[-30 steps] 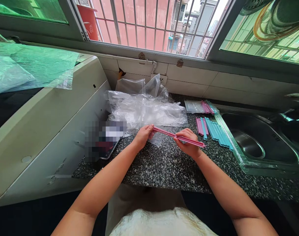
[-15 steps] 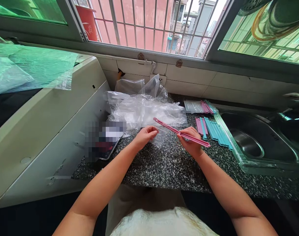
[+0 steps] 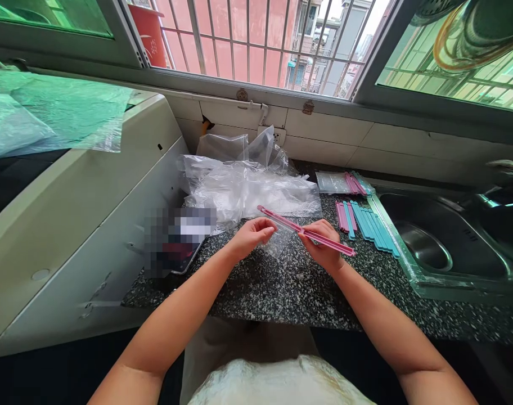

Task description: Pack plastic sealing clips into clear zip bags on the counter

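Note:
In my right hand (image 3: 323,244) is a long pink bag sealing clip (image 3: 330,243), gripped near its middle and slanting up to the left. Its two arms look spread apart. My left hand (image 3: 254,235) is closed, pinching a small clear plastic bag (image 3: 277,245) by its edge; the bag hangs over the counter, just below the clip's far end. Whether clip and bag touch I cannot tell. Behind both hands lies a loose heap of clear plastic bags (image 3: 248,188). Blue clips (image 3: 374,228) and pink clips (image 3: 340,216) rest in rows to the right.
More clips (image 3: 355,183) lie on a flat clear packet (image 3: 332,183) near the wall. A sink (image 3: 404,275) is at the right, a partly blurred phone (image 3: 189,253) at the left. The speckled counter (image 3: 282,298) ends in front of my body.
My right hand has moved slightly left with the pink clip, bringing it closer to the bag. My left hand has shifted a little right with the bag.

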`<state>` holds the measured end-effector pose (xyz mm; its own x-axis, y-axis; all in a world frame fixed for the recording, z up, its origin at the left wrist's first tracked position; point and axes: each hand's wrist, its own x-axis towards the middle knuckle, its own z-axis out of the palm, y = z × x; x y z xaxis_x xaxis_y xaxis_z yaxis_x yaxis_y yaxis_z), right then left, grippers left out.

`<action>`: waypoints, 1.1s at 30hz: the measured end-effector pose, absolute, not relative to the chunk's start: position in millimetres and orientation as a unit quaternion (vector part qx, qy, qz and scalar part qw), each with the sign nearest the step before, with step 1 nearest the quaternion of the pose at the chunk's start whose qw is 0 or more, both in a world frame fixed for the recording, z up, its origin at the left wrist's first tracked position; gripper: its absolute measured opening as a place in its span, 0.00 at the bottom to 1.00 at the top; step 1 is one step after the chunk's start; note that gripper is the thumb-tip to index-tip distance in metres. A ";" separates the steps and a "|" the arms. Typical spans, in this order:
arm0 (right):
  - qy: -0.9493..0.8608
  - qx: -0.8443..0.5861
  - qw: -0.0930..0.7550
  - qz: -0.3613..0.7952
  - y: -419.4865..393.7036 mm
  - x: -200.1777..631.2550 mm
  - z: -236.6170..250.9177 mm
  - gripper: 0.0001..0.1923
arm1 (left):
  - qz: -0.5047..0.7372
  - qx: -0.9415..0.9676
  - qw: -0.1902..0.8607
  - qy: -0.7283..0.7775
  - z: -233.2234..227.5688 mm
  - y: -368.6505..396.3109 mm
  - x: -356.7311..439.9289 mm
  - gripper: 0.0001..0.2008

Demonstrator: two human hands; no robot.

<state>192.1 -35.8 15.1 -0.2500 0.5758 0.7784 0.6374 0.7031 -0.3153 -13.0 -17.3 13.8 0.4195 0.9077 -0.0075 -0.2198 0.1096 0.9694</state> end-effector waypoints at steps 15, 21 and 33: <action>-0.795 -0.371 0.480 -0.014 -41.0 189.6 17.0 0.02 | 0.423 0.498 0.678 0.338 10.3 -14.2 -12.1 0.14; -0.800 -0.357 0.482 -0.022 -41.4 187.2 15.7 0.04 | 0.430 0.454 0.706 0.333 10.8 -14.7 -10.7 0.16; -0.806 -0.347 0.478 -0.022 -42.5 181.7 15.6 0.04 | 0.445 0.400 0.729 0.333 10.4 -14.6 -8.7 0.17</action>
